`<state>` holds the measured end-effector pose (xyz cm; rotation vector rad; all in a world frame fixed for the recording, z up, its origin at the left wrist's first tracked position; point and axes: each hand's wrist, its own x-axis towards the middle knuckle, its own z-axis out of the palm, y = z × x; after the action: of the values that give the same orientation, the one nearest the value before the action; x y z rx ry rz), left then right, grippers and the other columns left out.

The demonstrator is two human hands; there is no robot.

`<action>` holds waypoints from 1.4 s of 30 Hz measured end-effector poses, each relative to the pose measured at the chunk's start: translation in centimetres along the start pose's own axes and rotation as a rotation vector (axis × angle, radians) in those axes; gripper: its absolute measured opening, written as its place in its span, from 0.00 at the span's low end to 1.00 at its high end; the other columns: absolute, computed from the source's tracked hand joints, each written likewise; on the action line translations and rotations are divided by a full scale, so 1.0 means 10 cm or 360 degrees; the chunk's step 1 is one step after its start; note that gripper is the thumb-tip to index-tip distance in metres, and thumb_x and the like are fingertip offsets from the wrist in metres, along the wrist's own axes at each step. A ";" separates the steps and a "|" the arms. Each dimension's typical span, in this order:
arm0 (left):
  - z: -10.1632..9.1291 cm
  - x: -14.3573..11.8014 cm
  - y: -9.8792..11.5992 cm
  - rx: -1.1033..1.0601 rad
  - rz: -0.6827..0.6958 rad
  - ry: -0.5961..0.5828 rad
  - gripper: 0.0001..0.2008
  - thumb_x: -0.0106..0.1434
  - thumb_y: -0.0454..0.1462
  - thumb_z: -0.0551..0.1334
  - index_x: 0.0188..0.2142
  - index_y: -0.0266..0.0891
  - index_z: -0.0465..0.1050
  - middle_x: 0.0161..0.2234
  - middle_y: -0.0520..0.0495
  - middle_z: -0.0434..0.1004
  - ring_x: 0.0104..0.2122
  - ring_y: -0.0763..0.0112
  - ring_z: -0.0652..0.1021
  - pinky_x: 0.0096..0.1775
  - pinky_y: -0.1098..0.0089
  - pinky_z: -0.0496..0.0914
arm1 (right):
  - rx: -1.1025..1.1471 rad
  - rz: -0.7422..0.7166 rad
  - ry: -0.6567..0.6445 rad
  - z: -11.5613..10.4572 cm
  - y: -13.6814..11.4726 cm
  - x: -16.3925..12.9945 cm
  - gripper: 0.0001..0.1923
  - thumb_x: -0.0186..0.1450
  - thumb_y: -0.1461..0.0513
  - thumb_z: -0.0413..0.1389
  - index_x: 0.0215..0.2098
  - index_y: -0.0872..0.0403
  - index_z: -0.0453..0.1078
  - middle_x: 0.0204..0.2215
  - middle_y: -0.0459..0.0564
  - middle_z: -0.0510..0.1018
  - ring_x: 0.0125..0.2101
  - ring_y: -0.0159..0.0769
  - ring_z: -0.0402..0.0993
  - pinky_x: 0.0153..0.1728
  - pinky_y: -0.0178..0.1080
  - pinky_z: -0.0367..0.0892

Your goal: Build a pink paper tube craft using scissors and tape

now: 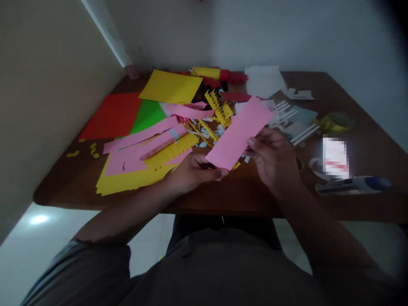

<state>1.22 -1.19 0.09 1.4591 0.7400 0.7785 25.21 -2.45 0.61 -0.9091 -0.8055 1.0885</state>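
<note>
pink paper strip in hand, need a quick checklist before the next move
1. Right hand holding the pink paper strip by its right edge: ok.
2. Left hand gripping the near end: cannot tell, its hold is partly hidden.
3. Strip free of creases: ok, none shows on the face in view.
4. Area beyond the strip free of clutter: not ok, paper scraps lie there.
5. White-and-blue tool clear of both hands: ok, it lies apart, to the right.

Red sheet touching green sheet; yellowish tape roll at right.
</note>
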 end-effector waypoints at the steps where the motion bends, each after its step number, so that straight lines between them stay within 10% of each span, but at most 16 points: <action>1: 0.00 0.00 0.01 0.0015 0.0024 -0.0005 0.14 0.65 0.47 0.84 0.37 0.40 0.92 0.31 0.46 0.89 0.33 0.67 0.85 0.42 0.68 0.80 | 0.0000 0.0012 -0.0015 -0.01 0.01 0.00 0.16 0.58 0.56 0.84 0.40 0.42 0.86 0.34 0.42 0.88 0.33 0.35 0.84 0.36 0.40 0.87; 16: 0.03 -0.01 0.07 0.0115 0.0127 0.0043 0.14 0.64 0.46 0.84 0.44 0.42 0.93 0.45 0.44 0.94 0.45 0.60 0.90 0.49 0.64 0.83 | -0.0002 0.0305 0.0000 -0.05 0.00 0.00 0.18 0.57 0.57 0.83 0.40 0.46 0.84 0.37 0.44 0.89 0.35 0.38 0.85 0.34 0.40 0.84; 31: 0.12 0.05 -0.04 -0.0183 -0.0285 0.0157 0.21 0.53 0.47 0.89 0.41 0.40 0.93 0.43 0.43 0.94 0.44 0.59 0.89 0.49 0.65 0.82 | -0.0073 0.0000 -0.0165 0.05 0.02 -0.10 0.21 0.59 0.53 0.85 0.45 0.44 0.86 0.40 0.44 0.89 0.38 0.36 0.85 0.41 0.40 0.86; 42: 0.15 0.04 0.05 0.0040 -0.0129 0.0266 0.15 0.57 0.45 0.86 0.36 0.40 0.91 0.38 0.47 0.90 0.36 0.66 0.84 0.38 0.69 0.76 | -0.0282 -0.0215 -0.0173 0.12 -0.06 -0.16 0.20 0.60 0.50 0.84 0.45 0.42 0.85 0.38 0.44 0.88 0.38 0.38 0.85 0.40 0.41 0.86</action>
<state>2.68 -1.77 0.60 1.3893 0.9331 0.8384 23.90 -3.86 1.54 -0.9349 -1.0516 0.9655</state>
